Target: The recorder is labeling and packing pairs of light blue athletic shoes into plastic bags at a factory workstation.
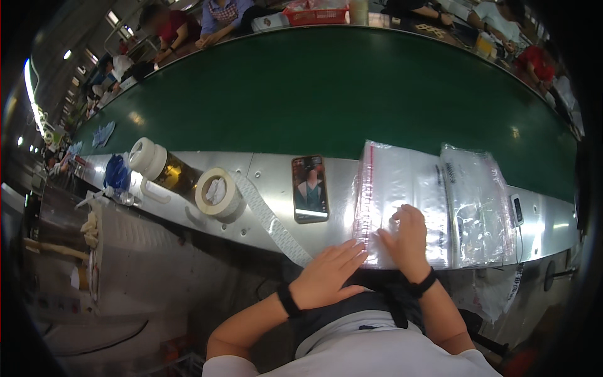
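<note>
A stack of clear plastic bags with a pink edge strip (396,188) lies on the metal ledge (264,173) before me. My left hand (330,273) rests flat at the stack's near left corner, fingers spread, holding nothing. My right hand (407,234) presses on the near part of the top bag, fingers curled at its edge. A second pile of clear bags (477,204) sits just to the right of the first.
A phone (310,188) lies face up left of the bags. Further left are a roll of white label tape (217,193) with a strip trailing down, and a bottle with a white cap (157,166). Beyond the ledge runs a green conveyor belt (339,94); other people sit across it.
</note>
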### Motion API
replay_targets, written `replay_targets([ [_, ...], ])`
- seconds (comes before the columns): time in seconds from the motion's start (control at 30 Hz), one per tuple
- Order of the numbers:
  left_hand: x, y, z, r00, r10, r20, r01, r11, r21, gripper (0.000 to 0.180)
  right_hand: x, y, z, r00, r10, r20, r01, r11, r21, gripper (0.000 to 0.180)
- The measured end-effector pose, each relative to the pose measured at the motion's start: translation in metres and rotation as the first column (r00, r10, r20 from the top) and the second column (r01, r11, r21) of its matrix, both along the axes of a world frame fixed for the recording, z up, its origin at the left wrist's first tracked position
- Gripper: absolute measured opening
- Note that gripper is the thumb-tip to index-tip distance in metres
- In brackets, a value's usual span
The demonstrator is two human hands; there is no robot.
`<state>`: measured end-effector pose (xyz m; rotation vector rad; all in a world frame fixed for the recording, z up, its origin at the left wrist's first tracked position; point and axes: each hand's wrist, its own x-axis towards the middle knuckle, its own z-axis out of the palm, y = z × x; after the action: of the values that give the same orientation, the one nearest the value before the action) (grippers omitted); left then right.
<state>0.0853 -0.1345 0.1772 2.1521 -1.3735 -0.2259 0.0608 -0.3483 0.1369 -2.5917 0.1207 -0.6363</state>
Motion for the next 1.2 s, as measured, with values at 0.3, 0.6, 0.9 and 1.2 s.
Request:
replay_targets([
  [0.3, -0.008, -0.011, -0.025, 0.999, 0.024, -0.041, -0.020, 0.995, 0.093, 0.063, -0.004, -0.002, -0.023, 0.997, -0.062, 0.051, 0.063, 0.998, -0.019, 0.016],
  [0.6, 0.053, -0.057, 0.011, 0.218, -0.144, -0.965, -0.233, 0.953, -0.195, 0.037, -0.012, -0.016, -0.023, 0.991, -0.042, 0.126, -0.012, 0.916, 0.401, 0.007],
  [0.9, 0.065, -0.108, -0.057, -0.207, -0.184, -0.961, -0.353, 0.930, -0.102, 0.029, -0.037, -0.044, 0.000, 0.993, -0.115, 0.018, 0.047, 0.542, 0.839, 0.002],
  [1.2, 0.066, -0.151, -0.025, 0.095, 0.170, -0.981, -0.141, 0.978, 0.156, 0.027, -0.037, -0.060, 0.022, 0.990, 0.044, 0.133, -0.124, 0.721, 0.682, 0.002],
])
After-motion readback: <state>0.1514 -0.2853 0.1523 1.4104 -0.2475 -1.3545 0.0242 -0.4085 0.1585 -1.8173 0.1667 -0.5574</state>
